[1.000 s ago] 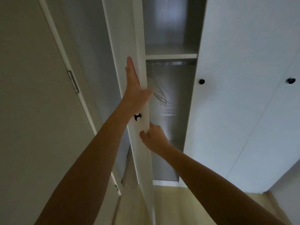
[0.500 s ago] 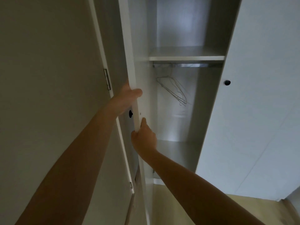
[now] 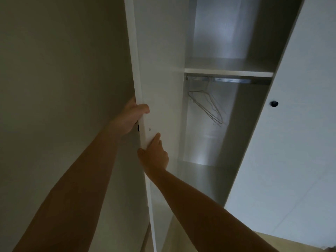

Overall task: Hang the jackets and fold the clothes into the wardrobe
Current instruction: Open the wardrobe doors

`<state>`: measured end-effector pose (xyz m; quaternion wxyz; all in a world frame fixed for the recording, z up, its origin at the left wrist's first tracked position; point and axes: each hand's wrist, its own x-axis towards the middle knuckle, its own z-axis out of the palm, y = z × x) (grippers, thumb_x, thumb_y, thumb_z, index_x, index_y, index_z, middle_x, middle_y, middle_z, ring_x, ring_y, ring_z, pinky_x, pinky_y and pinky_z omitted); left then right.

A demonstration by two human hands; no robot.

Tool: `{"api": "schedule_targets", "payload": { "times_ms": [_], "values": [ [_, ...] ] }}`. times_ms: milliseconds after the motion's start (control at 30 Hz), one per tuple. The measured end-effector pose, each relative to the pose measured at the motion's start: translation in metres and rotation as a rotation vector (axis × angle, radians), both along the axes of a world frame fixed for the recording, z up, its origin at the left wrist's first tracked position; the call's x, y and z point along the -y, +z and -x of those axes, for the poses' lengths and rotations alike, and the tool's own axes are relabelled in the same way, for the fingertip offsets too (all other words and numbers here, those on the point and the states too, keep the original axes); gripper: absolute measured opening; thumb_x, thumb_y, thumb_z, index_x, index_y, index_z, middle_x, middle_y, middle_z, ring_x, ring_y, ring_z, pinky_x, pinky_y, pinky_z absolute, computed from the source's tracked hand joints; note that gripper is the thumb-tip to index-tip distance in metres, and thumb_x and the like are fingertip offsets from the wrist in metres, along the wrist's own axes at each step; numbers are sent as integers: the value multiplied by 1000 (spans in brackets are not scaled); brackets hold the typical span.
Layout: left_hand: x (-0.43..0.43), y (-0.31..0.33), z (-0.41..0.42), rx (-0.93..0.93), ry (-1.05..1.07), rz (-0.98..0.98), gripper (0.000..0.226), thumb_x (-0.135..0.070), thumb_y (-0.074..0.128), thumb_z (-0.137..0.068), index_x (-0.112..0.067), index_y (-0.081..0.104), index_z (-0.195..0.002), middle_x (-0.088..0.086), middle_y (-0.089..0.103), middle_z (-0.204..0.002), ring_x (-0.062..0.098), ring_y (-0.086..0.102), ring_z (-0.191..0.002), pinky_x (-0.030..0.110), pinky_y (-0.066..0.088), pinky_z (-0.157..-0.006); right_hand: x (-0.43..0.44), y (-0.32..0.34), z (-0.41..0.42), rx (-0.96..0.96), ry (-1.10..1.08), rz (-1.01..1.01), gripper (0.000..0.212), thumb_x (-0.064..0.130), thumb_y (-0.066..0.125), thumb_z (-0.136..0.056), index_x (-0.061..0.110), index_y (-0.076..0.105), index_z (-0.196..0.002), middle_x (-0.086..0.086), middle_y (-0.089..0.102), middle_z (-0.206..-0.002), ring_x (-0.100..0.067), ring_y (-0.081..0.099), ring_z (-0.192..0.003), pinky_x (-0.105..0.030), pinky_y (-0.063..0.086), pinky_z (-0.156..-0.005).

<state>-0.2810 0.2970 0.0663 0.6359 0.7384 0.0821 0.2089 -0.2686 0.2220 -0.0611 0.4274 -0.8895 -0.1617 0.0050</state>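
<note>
The white wardrobe door (image 3: pixel 160 73) stands swung wide, seen almost edge-on. My left hand (image 3: pixel 130 117) grips its edge from the outside, thumb wrapped over the front, just above the black knob (image 3: pixel 138 128). My right hand (image 3: pixel 154 155) holds the same edge lower down, fingers on the inner face. Inside the wardrobe a metal rail (image 3: pixel 231 80) runs under a shelf (image 3: pixel 227 72), with a few wire hangers (image 3: pixel 207 106) on it. No clothes are in view.
The closed neighbouring door (image 3: pixel 294 124) with a black knob (image 3: pixel 274 103) fills the right side. A grey wall (image 3: pixel 60 88) is close on the left. A lower shelf (image 3: pixel 205 171) sits inside, and pale wooden floor (image 3: pixel 300 242) shows at the bottom right.
The door has swung further left and open, showing more of the interior and the hangers. My left hand went from lying flat on the door face to gripping its edge; my right hand stayed on the edge.
</note>
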Motion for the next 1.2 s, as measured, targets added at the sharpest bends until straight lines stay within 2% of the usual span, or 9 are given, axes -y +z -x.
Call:
{"api": "schedule_targets", "payload": {
  "times_ms": [133,267,367,467,633,800,967,1100,1200],
  "values": [
    [0,-3,1,24,-23,52,43,-11,55,-65,-19,57,-107,-7,67,-91,7,65,-83,21,51,-65,5,-7,-9,-1,82,21,93,45,61,-82,24,-1,-149,-3,48,-129,-28,58,-108,-40,50,-84],
    [13,-14,-4,76,91,159,34,2,53,-88,-5,55,-121,-2,65,-90,8,65,-78,20,53,-62,33,-11,-31,-79,341,-33,104,52,67,-79,29,-5,-151,1,29,-153,-26,40,-134,-42,37,-105],
    [35,-16,-9,136,344,131,34,-1,51,-90,-5,50,-123,2,60,-92,15,61,-80,23,52,-67,74,-13,-57,-64,485,-65,91,50,63,-85,32,4,-151,3,22,-157,-22,34,-138,-37,30,-111],
    [63,-23,-12,216,641,-37,40,-2,54,-84,-9,44,-122,1,53,-92,12,55,-74,25,49,-60,121,-10,-94,-49,364,-122,75,39,59,-90,34,14,-150,0,30,-154,-21,36,-137,-32,31,-105],
    [103,-59,-18,198,808,-171,75,-6,58,-81,-4,19,-146,13,38,-140,25,43,-127,35,39,-106,212,-3,-164,-72,95,-163,60,16,57,-92,26,30,-145,-7,44,-143,-24,51,-121,-38,46,-99],
    [159,-91,-38,77,1033,-481,92,-8,61,-80,-6,3,-151,20,-6,-157,31,-3,-146,43,8,-119,297,3,-220,30,-50,-125,54,9,54,-91,18,37,-141,-10,49,-135,-17,52,-102,-29,43,-85],
    [208,-111,-93,-3,819,-513,86,-7,58,-81,-10,7,-151,14,-3,-159,30,-3,-146,49,11,-118,349,17,-260,107,-139,-132,53,13,57,-91,18,37,-139,-11,45,-136,-26,54,-111,-31,45,-86],
    [239,-133,-159,-76,423,-495,79,-8,57,-86,-15,13,-151,9,4,-159,25,2,-147,38,13,-117,378,34,-288,189,-239,-159,56,9,57,-90,20,34,-140,-10,39,-140,-17,52,-92,-28,44,-80],
    [263,-160,-204,-183,167,-455,77,-14,57,-89,-20,12,-151,4,2,-160,21,2,-147,36,12,-116,395,42,-309,205,-283,-159,60,8,60,-89,22,33,-141,-11,42,-137,-18,53,-99,-29,46,-83]
  ]
}}
